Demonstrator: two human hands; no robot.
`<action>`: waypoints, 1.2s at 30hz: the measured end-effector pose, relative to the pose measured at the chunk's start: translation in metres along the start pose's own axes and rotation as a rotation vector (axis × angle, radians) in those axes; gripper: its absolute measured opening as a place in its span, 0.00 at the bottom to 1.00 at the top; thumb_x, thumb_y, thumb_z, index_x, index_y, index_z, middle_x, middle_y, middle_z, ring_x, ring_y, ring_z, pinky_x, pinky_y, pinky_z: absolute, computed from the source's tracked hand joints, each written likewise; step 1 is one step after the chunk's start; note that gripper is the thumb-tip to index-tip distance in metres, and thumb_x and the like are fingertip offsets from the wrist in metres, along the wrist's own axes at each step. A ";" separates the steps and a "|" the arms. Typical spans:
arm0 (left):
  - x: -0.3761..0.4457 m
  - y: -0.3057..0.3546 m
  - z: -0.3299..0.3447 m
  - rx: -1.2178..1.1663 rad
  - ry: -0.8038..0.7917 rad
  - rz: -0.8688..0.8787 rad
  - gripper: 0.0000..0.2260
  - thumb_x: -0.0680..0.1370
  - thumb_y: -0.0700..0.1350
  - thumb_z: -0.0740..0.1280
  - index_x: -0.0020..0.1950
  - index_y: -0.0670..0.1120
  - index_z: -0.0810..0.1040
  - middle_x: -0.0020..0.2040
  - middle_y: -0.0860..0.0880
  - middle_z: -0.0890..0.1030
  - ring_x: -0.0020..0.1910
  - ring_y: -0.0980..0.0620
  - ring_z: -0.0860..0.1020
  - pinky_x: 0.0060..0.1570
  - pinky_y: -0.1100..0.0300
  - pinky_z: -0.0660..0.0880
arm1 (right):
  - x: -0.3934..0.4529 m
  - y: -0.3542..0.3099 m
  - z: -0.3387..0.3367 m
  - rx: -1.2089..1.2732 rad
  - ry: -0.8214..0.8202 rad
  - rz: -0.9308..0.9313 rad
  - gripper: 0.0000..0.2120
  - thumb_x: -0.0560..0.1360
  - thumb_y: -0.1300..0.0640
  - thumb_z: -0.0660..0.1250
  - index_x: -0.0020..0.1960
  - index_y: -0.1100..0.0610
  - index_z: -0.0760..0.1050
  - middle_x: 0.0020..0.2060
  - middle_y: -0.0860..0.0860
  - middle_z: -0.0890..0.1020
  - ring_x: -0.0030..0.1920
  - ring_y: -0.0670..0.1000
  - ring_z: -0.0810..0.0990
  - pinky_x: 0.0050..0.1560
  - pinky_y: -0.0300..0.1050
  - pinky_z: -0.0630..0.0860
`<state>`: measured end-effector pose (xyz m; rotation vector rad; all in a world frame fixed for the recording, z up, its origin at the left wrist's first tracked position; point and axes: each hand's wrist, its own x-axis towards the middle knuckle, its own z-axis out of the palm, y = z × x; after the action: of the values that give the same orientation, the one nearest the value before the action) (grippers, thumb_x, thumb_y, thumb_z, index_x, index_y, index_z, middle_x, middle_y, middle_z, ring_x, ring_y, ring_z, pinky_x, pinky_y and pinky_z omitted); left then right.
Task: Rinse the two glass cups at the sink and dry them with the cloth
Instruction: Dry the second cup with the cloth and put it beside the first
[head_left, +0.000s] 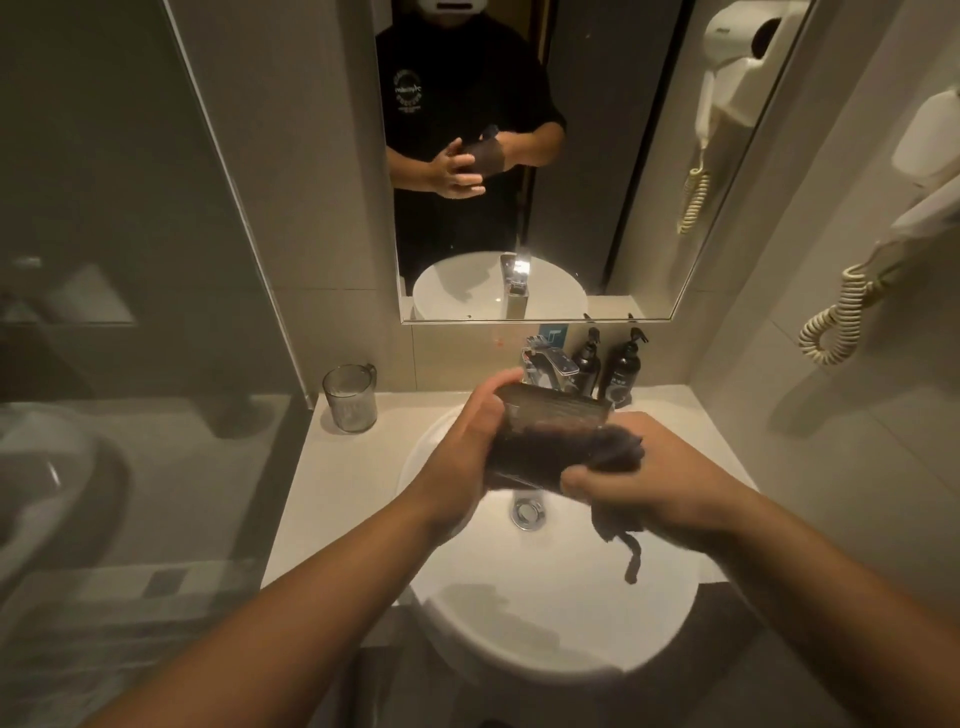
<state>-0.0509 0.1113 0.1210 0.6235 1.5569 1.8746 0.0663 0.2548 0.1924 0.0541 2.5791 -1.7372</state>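
Observation:
Over the white basin (452, 587) my left hand (462, 447) grips a glass cup (556, 410) lying on its side, its mouth toward the right. My right hand (639, 488) holds a dark cloth (613, 452) bunched into and around the cup's open end, with a loose tail hanging down below my wrist. The second glass cup (350, 397), with a handle, stands upright on the counter to the left of the basin.
A chrome tap (548, 364) stands behind the cup, with two dark pump bottles (608, 369) to its right. The drain (527, 512) lies below my hands. A mirror hangs above, a glass partition (130, 312) stands at left, and a wall hairdryer with coiled cord (852, 301) at right.

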 end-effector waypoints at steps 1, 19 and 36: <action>0.002 0.002 -0.001 -0.116 -0.029 -0.147 0.30 0.73 0.72 0.57 0.67 0.56 0.76 0.66 0.42 0.79 0.64 0.38 0.79 0.62 0.32 0.75 | 0.003 0.002 -0.005 -0.357 -0.039 -0.091 0.02 0.67 0.61 0.68 0.39 0.58 0.77 0.30 0.48 0.78 0.30 0.46 0.76 0.32 0.33 0.69; 0.017 -0.007 0.005 0.125 0.184 0.063 0.15 0.77 0.60 0.56 0.49 0.64 0.83 0.51 0.49 0.82 0.56 0.46 0.80 0.62 0.38 0.77 | 0.011 0.039 0.020 -0.281 0.007 0.060 0.05 0.74 0.56 0.70 0.48 0.56 0.79 0.33 0.46 0.80 0.31 0.45 0.80 0.34 0.41 0.80; 0.017 0.013 0.003 0.004 -0.036 -0.172 0.28 0.73 0.76 0.51 0.57 0.64 0.81 0.63 0.47 0.82 0.63 0.41 0.79 0.54 0.40 0.81 | 0.014 0.018 -0.023 -0.864 -0.129 -0.241 0.02 0.70 0.61 0.66 0.39 0.60 0.76 0.33 0.51 0.72 0.34 0.52 0.71 0.34 0.41 0.66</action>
<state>-0.0631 0.1242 0.1340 0.5055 1.5401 1.7243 0.0526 0.2824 0.1839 -0.3829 3.0620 -0.4963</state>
